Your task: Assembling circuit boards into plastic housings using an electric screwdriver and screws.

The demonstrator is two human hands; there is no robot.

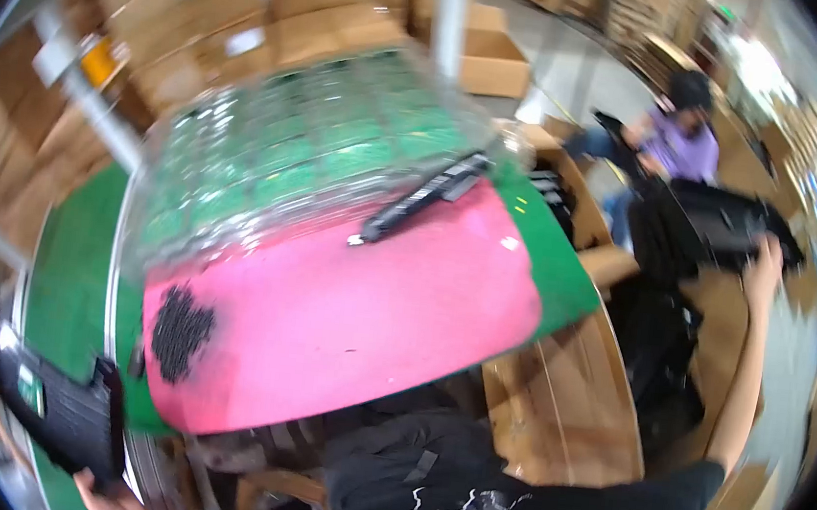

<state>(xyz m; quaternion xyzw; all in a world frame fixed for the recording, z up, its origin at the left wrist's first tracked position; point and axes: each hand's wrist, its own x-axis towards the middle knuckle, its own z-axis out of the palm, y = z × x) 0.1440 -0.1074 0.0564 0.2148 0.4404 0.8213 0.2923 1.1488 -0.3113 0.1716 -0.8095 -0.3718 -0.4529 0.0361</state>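
At the lower left, my left hand (106, 501) is closed on the lower end of a black plastic frame part (59, 408), which is angular with a long arm reaching up. Out to the far right, my right hand (764, 268) grips the edge of a black moulded plastic panel (721, 226) above an open carton. A black pen-shaped power screwdriver (424, 198) lies at the back of the pink mat (353, 319), touching clear plastic trays. On the mat's left side is a heap of small thin black pieces (180, 331), too small to name.
Ridged clear plastic trays (312, 138) cover the back of the green table (563, 280). A carton of black parts (649, 357) stands right of it. Stacked cartons (196, 8) and a white post (450, 23) are behind. A person in purple (685, 144) sits at far right.
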